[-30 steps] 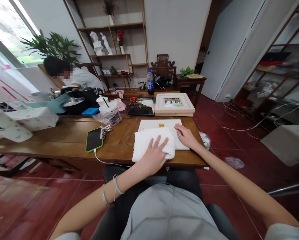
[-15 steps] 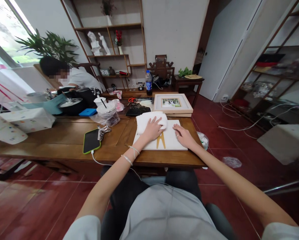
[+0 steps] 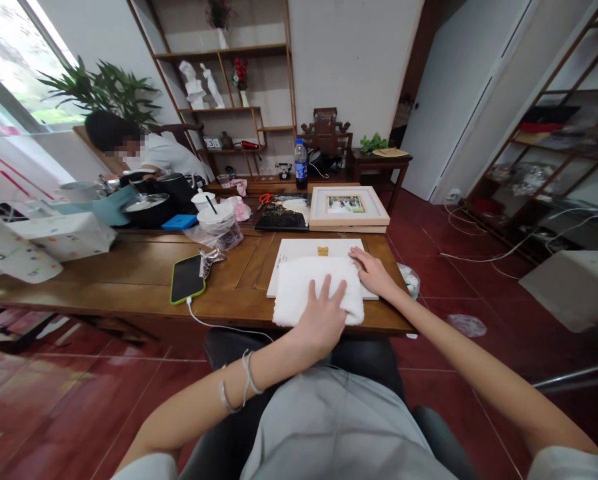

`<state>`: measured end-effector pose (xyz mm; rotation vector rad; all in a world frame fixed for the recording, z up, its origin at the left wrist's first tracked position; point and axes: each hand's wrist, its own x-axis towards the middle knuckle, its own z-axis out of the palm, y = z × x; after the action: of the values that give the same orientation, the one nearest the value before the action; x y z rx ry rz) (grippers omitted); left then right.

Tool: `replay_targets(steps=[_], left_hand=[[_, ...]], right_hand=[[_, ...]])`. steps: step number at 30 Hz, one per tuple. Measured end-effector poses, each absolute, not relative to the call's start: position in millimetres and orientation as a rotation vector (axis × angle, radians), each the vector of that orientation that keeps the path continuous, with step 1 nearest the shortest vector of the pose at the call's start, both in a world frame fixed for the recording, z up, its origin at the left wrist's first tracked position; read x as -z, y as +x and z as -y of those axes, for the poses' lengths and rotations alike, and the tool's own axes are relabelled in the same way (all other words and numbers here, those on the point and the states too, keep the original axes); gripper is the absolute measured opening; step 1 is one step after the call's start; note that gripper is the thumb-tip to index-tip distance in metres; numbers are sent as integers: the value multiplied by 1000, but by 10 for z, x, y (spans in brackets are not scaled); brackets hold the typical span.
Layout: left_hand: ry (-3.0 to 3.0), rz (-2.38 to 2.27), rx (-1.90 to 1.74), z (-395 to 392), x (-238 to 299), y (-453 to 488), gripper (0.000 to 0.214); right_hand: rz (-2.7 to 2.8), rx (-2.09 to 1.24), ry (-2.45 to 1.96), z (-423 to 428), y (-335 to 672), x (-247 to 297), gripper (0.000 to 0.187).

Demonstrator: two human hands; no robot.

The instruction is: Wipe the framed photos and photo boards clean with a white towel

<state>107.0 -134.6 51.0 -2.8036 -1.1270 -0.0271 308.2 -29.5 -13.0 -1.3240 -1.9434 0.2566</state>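
My left hand (image 3: 323,313) lies spread on a folded white towel (image 3: 291,283), pressing it down; the thumb is hidden. The towel covers the front part of a flat white board (image 3: 293,248) and hangs over its near edge. Beyond the towel, the top of a small gold-coloured piece (image 3: 323,251) shows on the board; its lower part is covered. At the board's right edge rests my right hand (image 3: 373,270), fingers stretched out, holding nothing I can see.
Behind the board lie stacked picture frames (image 3: 349,203) and a dark panel (image 3: 281,215). A bottle (image 3: 300,167) stands farther back. To the left are a phone (image 3: 187,279) on a cable, a lidded cup (image 3: 217,220), and a blue box (image 3: 179,221). Another person (image 3: 163,157) leans over the table's far left.
My left hand has drawn the towel toward me, from the board's far left to its near edge, now over the gold piece's legs. My right hand has stayed at the board's right edge.
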Motion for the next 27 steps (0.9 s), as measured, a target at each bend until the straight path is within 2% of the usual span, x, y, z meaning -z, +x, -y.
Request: replay_targets(steps=[6, 18, 22, 27], left_hand=[[-2803, 1103, 63, 1328, -508, 1052, 28], [-2718, 1381, 177, 100, -421, 1243, 37], [-2629, 1404, 197, 162, -398, 1308, 35], [-2570, 1385, 118, 684, -410, 1427, 34]], right_hand=[[1946, -243, -1324, 300, 3078, 119, 38], [1944, -282, -1340, 309, 3071, 96, 39], [1960, -256, -1349, 307, 3071, 99, 39], [1989, -275, -1328, 306, 3079, 87, 39]])
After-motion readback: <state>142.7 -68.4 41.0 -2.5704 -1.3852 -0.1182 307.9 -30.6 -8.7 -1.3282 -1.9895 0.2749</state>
